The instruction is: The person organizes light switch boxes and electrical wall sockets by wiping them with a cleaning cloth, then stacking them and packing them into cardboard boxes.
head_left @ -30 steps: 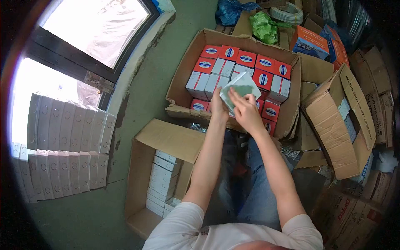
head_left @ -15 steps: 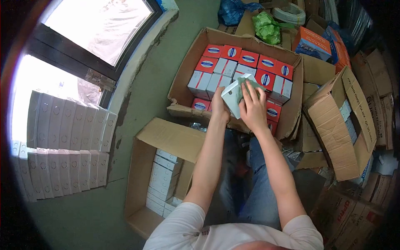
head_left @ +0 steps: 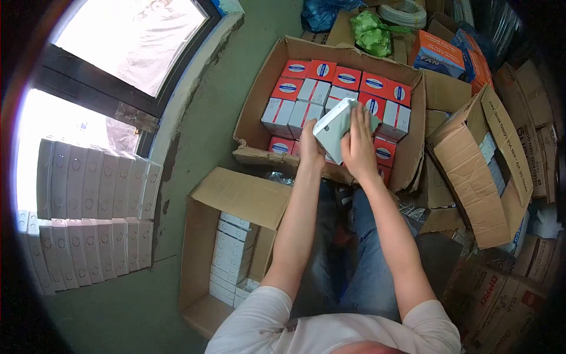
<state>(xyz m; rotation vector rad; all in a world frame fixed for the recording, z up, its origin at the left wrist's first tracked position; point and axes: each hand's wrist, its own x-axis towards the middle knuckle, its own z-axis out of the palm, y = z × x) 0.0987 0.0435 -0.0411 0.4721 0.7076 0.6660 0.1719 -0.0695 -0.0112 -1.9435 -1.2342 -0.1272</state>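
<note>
A white box-shaped piece (head_left: 333, 131) is held tilted above the front part of a large open carton (head_left: 247, 127). My left hand (head_left: 310, 144) grips its left side, fingers wrapped round the edge. Against its right side lies my right hand (head_left: 359, 144), fingers stretched and close together, with a grey-green cloth-like thing (head_left: 375, 123) showing beside them. Inside the carton stand rows of red and white small boxes (head_left: 346, 78) with blue oval labels, some showing white sides.
An open carton (head_left: 197, 259) with white boxes (head_left: 231, 253) stands at the lower left. White cases (head_left: 97, 183) are stacked by the window. On the right are another open carton (head_left: 471, 171), an orange and blue box (head_left: 437, 54) and a green bag (head_left: 371, 34).
The white piece has turned a little, showing more of its face. My right hand's fingers have straightened and drawn together along its right side. The view has shifted slightly.
</note>
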